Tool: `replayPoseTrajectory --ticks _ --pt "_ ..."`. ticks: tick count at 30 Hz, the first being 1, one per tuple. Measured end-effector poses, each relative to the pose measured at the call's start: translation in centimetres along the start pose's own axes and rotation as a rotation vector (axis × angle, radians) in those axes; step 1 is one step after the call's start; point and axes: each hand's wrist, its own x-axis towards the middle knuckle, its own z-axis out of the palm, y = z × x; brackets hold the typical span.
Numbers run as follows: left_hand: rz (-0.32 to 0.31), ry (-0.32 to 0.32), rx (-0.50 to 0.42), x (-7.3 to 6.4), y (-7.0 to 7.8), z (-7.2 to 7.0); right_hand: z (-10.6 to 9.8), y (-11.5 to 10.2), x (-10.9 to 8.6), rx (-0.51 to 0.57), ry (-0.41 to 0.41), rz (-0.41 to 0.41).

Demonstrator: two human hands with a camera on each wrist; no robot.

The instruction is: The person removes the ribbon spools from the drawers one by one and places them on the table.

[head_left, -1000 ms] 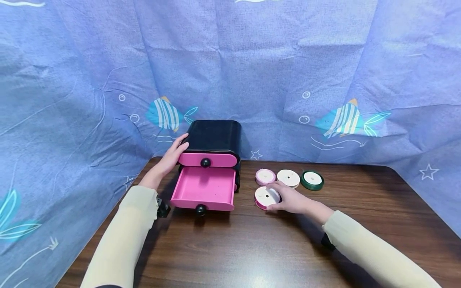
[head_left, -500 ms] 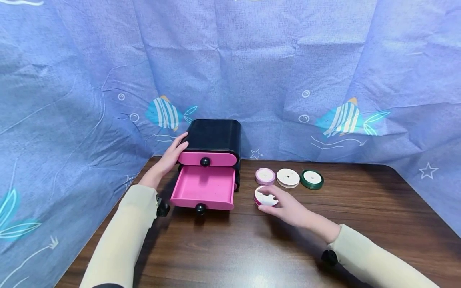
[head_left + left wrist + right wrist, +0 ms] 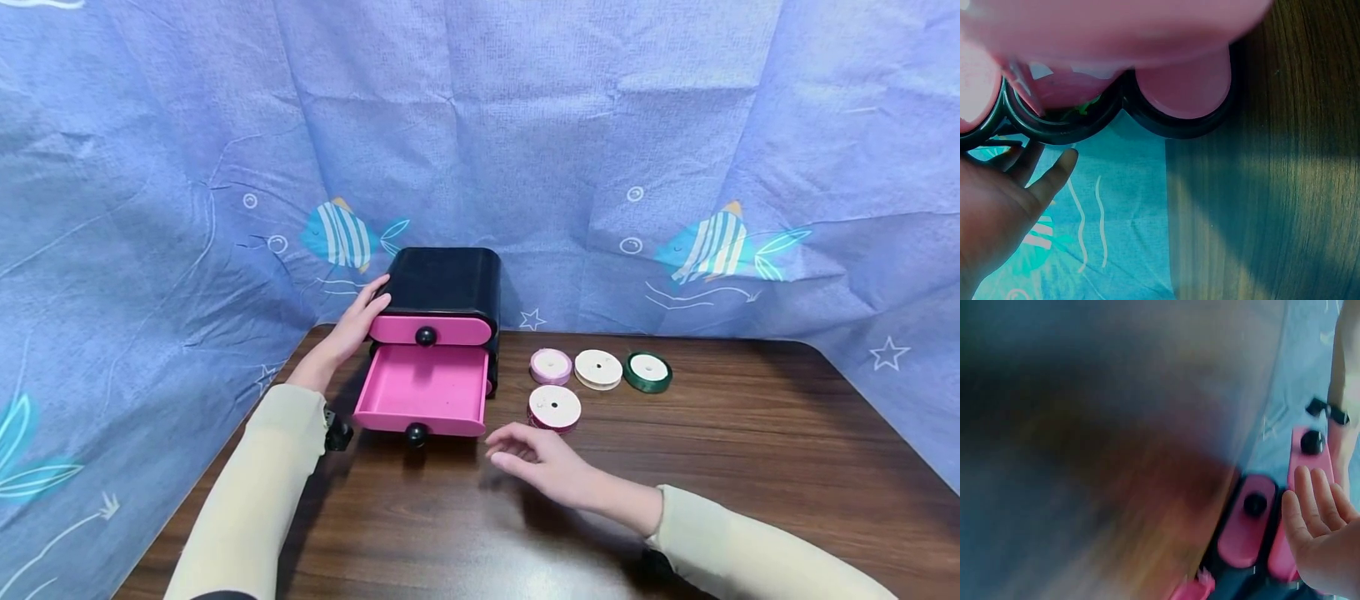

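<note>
A black cabinet (image 3: pixel 446 279) with pink drawers stands at the back left of the table. Its upper drawer (image 3: pixel 431 331) is closed, while the drawer below (image 3: pixel 431 387) is pulled out, its pink floor showing. My left hand (image 3: pixel 352 329) rests against the cabinet's left side, thumb extended in the left wrist view; some fingertips are hidden there. My right hand (image 3: pixel 551 467) hovers over the table just right of the pulled-out drawer's front, fingers loosely bent, holding nothing. Behind it lies a magenta-edged ribbon spool (image 3: pixel 555 407), apart from the fingers.
Behind that spool lie a pale pink ribbon spool (image 3: pixel 551 367), a white spool (image 3: pixel 598 369) and a dark green ribbon spool (image 3: pixel 648 372) in a row. A blue fish-patterned cloth (image 3: pixel 540 167) hangs behind the wooden table (image 3: pixel 720 450).
My right hand has withdrawn from the magenta-edged spool and moved left and nearer, towards the pulled-out drawer. The spool stays on the table. My left hand has kept its place on the cabinet.
</note>
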Motion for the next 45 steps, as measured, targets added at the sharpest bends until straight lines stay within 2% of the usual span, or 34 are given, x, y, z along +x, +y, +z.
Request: replayPoseTrajectory --ticks 4,12,19,27,37,45 --pt "-0.014 -0.005 -0.006 -0.2 0.4 -0.1 1.8 -0.1 0.7 0.064 -0.027 0.028" --pt "-0.032 -0.029 -0.008 -1.7 3.2 0.3 4.5 -0.4 2.5 0.160 -0.062 0.111" --pt "-0.033 -0.026 -0.008 -2.0 3.6 0.4 6.6 -0.7 3.7 0.221 -0.035 0.193" --pt "-0.032 -0.025 -0.007 -1.9 3.5 0.4 8.5 -1.3 5.1 0.325 0.032 0.296" --pt "-0.034 -0.025 -0.002 -1.9 3.6 0.4 9.8 -1.7 6.6 0.390 0.090 0.332" --pt "-0.034 -0.033 -0.010 -1.8 3.5 0.4 10.8 -2.1 7.0 0.423 0.253 0.345"
